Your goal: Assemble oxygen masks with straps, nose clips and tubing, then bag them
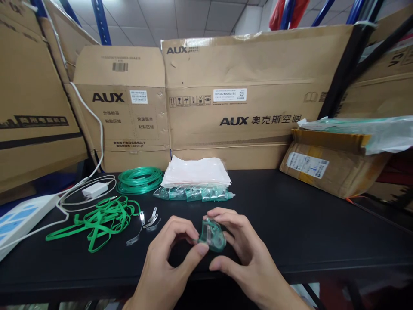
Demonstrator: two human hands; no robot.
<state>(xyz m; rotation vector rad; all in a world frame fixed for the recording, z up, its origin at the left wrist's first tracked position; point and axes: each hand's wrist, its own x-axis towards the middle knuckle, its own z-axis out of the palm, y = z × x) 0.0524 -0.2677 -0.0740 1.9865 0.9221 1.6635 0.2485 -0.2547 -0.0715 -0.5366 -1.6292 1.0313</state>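
A small translucent green plastic face mask (pixel 213 236) is held just above the front of the table. My left hand (pixel 174 252) pinches its left edge between thumb and index finger. My right hand (pixel 247 249) curves round the mask's right side, fingertips against its top and far edge, with the thumb held apart below. To the left of my hands lie several thin bent metal strips (pixel 151 219) beside a tangled heap of green elastic straps (pixel 106 219). Behind the mask, clear-bagged green masks (pixel 193 193) lie under a stack of white bags or sheets (pixel 196 172).
A coil of green tubing (pixel 139 180) lies at the back left. White cables, a white adapter (pixel 95 190) and a power strip (pixel 26 219) occupy the left side. Large cardboard boxes (pixel 258 86) wall off the rear; a smaller opened carton (pixel 332 159) stands at right on the black table (pixel 306 232).
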